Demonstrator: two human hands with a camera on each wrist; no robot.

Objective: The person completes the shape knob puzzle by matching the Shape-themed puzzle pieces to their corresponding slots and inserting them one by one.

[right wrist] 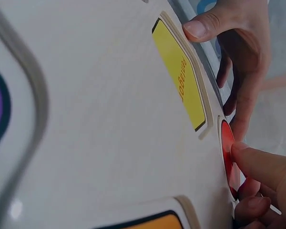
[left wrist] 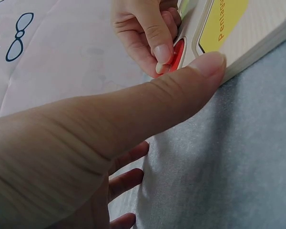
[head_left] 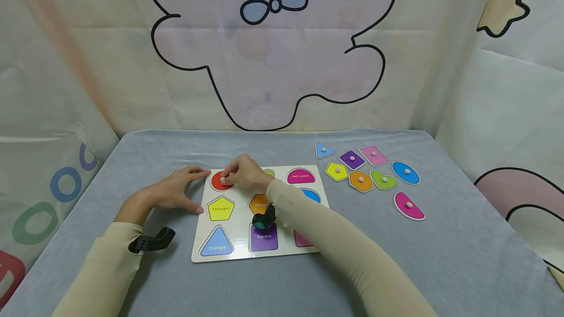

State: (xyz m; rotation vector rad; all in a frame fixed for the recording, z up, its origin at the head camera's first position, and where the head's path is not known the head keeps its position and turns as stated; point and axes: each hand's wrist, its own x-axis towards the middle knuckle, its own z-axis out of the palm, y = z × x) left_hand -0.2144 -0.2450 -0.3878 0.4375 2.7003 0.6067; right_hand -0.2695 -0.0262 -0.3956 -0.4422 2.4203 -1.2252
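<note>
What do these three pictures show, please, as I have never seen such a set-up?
There is no machine, only a person's left hand and right hand. The wide picture comes from a camera on the head; the other two from cameras on the left and right wrists. On the grey cloth lies a white shape board; eight loose knobbed pieces lie to its right. The right hand has the knob of the red circle in its grip at the board's far left corner; the left hand touches the board's left edge.

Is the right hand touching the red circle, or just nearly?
Touching: the left wrist view shows the right hand pinching the knob on the red circle.
</note>
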